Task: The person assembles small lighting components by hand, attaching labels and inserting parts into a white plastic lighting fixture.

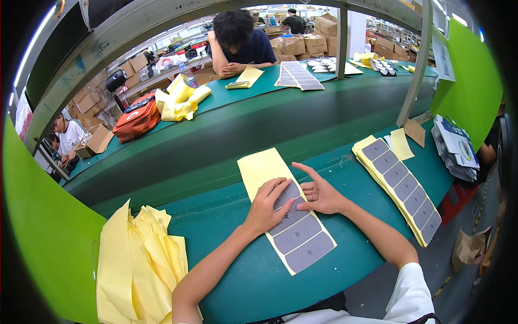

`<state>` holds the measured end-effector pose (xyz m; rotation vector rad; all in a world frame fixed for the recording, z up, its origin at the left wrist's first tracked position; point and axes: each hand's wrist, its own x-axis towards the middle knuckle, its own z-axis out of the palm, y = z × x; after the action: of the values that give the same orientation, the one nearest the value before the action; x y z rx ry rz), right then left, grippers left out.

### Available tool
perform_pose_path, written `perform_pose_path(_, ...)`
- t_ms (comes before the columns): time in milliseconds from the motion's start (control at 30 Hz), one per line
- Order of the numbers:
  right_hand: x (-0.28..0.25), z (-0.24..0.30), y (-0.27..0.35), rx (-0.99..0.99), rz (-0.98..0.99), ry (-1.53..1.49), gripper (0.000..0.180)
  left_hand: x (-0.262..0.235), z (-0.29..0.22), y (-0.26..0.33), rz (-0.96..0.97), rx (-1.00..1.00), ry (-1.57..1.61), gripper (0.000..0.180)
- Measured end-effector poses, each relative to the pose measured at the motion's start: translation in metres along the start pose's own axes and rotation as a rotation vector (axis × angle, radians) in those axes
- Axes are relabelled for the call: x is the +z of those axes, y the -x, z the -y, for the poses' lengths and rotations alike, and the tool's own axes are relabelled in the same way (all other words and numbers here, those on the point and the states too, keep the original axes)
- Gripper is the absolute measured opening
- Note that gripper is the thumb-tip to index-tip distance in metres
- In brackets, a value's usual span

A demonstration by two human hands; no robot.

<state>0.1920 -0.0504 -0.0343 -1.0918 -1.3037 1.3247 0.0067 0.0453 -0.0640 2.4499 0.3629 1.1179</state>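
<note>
A yellow backing strip with grey rounded stickers [298,236] lies at a slant on the green bench in front of me. The upper part of its yellow backing [264,166] is bare of stickers. My left hand [265,205] rests over the upper stickers, fingers together and laid along the strip, thumb apart. At the strip's right edge is my right hand [322,195], index finger stretched out, thumb tip by a sticker, other fingers bent. Nothing shows held in either hand. To the right lies a stack of similar sticker sheets [402,183].
Crumpled yellow backing paper [141,259] is heaped at left. Right of the sticker stack are a yellow scrap [402,144], a cardboard piece [415,133] and a pile of printed packages [455,148]. Beyond the green trough [259,116], a person [243,43] sits near an orange bag [137,118].
</note>
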Motion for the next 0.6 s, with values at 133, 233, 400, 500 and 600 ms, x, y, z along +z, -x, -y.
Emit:
perform_pose_path(133,0.0013,-0.0023,-0.0004,-0.032,-0.032,-0.007,0.103,-0.0008,-0.0027,-0.0007,-0.021,-0.049,0.059,0.046)
perform_pose_path(233,0.0018,-0.0012,0.0005,-0.044,-0.041,-0.007,0.103,-0.0012,-0.0027,-0.0012,-0.018,-0.044,0.054,0.049)
perform_pose_path(400,0.0036,-0.0007,0.0016,-0.056,-0.051,-0.011,0.101,-0.002,-0.0013,-0.0004,0.012,-0.059,0.077,0.053)
perform_pose_path(500,0.0016,-0.0034,0.0022,-0.066,-0.034,-0.004,0.098,-0.0006,-0.0005,-0.0009,0.037,-0.094,0.118,0.053)
perform_pose_path(600,0.0023,-0.0016,0.0013,-0.062,-0.029,0.035,0.099,-0.0013,0.0039,-0.0012,0.088,-0.049,0.091,0.054)
